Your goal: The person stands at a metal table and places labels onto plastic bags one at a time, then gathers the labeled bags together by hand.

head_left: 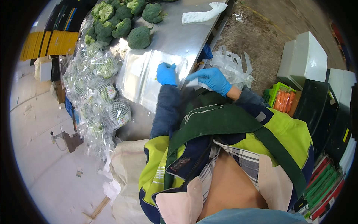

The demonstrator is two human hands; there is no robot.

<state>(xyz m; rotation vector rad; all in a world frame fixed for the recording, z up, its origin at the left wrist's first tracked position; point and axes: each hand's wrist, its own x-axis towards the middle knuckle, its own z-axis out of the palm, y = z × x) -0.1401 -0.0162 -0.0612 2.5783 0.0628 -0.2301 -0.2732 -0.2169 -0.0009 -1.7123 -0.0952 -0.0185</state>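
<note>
My left hand (pixel 167 74), in a blue glove, presses with bent fingers on a stack of clear plastic bags (pixel 148 95) on the metal table. Whether it pinches the top bag I cannot tell. A pale slip (pixel 136 70) shows on the bags left of it. My right hand (pixel 214 80), also gloved in blue, is at the table's near right edge. It holds a small white slip (pixel 197 83), partly hidden under its fingers. Beyond the bags lie several broccoli heads (pixel 139 37). To the left, broccoli packed in white netting and clear film (pixel 107 92) is heaped.
White foam netting (pixel 204 12) lies at the table's (pixel 176 33) far end. White plastic carrier bags (pixel 232 63) hang beside the right edge. To the right stand foam boxes (pixel 307 57), a green crate of carrots (pixel 284 99) and dark crates (pixel 313 103). A woven sack (pixel 130 179) is at my left.
</note>
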